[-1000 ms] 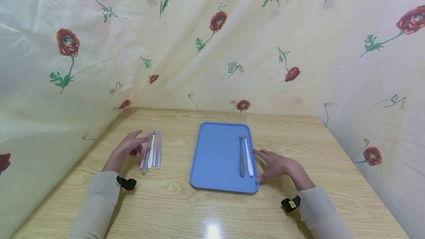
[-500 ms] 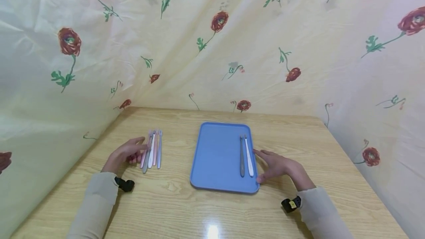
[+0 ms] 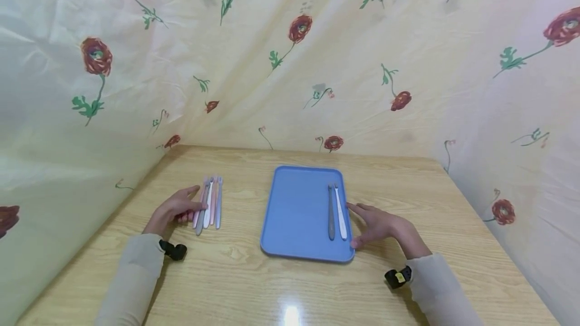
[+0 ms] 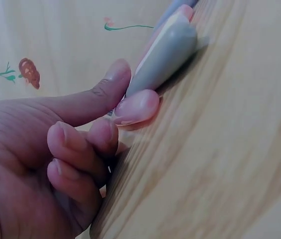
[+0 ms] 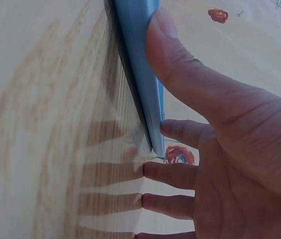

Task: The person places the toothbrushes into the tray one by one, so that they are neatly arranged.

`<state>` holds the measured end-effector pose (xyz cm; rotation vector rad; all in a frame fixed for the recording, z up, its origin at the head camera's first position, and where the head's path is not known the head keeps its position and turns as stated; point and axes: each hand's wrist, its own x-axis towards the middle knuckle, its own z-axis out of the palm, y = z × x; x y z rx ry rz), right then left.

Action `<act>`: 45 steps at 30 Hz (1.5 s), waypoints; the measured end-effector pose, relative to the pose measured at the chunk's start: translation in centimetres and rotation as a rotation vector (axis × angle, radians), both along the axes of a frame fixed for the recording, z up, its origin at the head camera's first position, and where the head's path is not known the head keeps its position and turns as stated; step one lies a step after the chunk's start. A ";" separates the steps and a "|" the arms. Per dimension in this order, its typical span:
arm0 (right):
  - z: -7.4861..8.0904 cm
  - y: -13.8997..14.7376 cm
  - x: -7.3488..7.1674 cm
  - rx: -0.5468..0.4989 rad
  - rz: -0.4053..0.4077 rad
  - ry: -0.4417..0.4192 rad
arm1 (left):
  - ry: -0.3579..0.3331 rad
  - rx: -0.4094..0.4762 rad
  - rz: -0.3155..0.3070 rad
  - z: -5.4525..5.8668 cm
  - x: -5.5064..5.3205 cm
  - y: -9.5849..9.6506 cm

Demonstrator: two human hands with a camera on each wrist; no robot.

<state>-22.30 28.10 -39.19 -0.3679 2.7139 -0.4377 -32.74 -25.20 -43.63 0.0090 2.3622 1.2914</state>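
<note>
My left hand (image 3: 181, 206) lies at a row of slim cuticle trimmers at the left, pink (image 4: 140, 104), grey (image 4: 167, 57), white (image 3: 208, 213) and blue (image 3: 219, 205). Its thumb reaches over the grey handle toward the white one. Several other fingers are curled in, and the index fingertip is hidden in the left wrist view, so a pinch cannot be made out. On the blue tray (image 3: 296, 215) lie a grey cuticle trimmer (image 3: 331, 215) and a white cuticle trimmer (image 3: 341, 215). My right hand (image 3: 378, 225) rests at its right edge, thumb on the rim, fingers straight.
The wooden table (image 3: 235, 286) carries everything. A flowered cloth (image 3: 254, 74) hangs behind it and along both sides. A black camera strap sits on each wrist, the left one (image 3: 173, 250) and the right one (image 3: 397, 278).
My left hand has drawn down and its thumb has moved right onto the trimmers. The right hand stays at the tray's edge, and both trimmers there lie unmoved.
</note>
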 end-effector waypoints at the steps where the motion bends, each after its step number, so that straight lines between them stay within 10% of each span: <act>1: 0.0 0.0 0.0 0.000 -0.001 0.000 | 0.004 0.001 -0.002 0.0 0.0 0.0; 25: 0.1 0.0 -0.3 0.000 0.014 0.001 | -0.037 -0.004 -0.005 0.4 -0.3 -0.4; 45: -0.1 -0.1 -0.1 0.007 -0.009 -0.013 | 0.057 -0.105 -0.056 0.2 0.1 0.1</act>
